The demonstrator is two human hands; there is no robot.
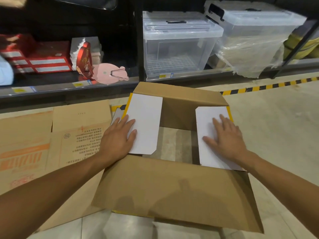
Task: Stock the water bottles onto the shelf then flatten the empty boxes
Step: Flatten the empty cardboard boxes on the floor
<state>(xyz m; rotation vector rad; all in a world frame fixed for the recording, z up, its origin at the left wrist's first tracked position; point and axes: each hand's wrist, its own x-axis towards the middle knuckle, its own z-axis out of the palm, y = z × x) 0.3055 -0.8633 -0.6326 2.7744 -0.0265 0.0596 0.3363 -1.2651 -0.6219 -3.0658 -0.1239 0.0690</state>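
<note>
Empty box (172,187) sits beneath both grips, not yet flat; left grip (119,135) and right grip (227,137), fingers straight, press its white flaps (146,118). Left of them lies a flattened box (51,144); bottles presumably already shelved.

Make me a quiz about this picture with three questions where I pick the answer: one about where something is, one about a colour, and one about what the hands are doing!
1. Where do the flattened boxes lie?
A) left of the open box
B) right of it
C) inside it

2. What colour are the two flaps folded in over the open box?
A) green
B) black
C) white

3. How are the left hand and the right hand?
A) curled into fists
B) flat with straight fingers, one on each flap
C) hanging in the air

Answers:
1 A, they lie at the open box's left side.
2 C, both flaps show plain white.
3 B, each palm rests on its own flap.
</note>
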